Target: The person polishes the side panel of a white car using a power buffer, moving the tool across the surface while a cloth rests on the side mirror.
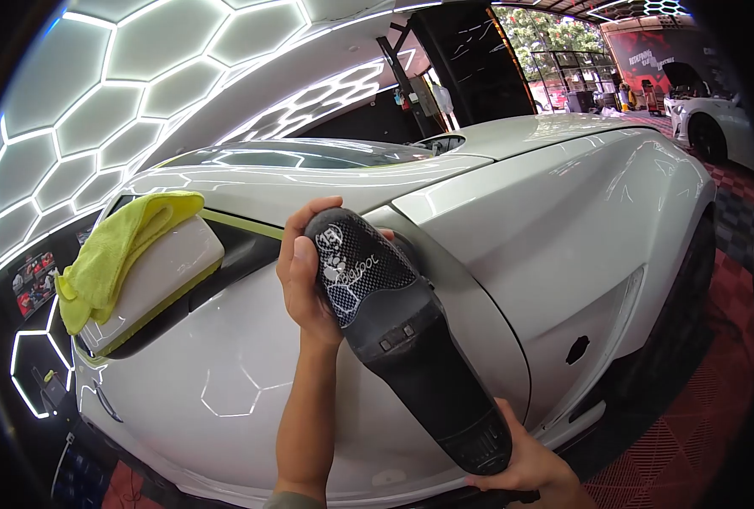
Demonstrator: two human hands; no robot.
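A black polishing machine (402, 339) with a carbon-pattern head is pressed against the white car body (250, 356) near the seam between door and front fender. My left hand (302, 271) wraps around the machine's head at the top. My right hand (525, 467) grips the rear end of its handle at the lower edge of the view. The polishing pad is hidden under the head.
A yellow microfibre cloth (114, 250) lies draped over the car's side mirror (169, 271). Hexagonal ceiling lights reflect in the paint. Another white car (716, 119) stands at the far right on a red and black tiled floor (699, 399).
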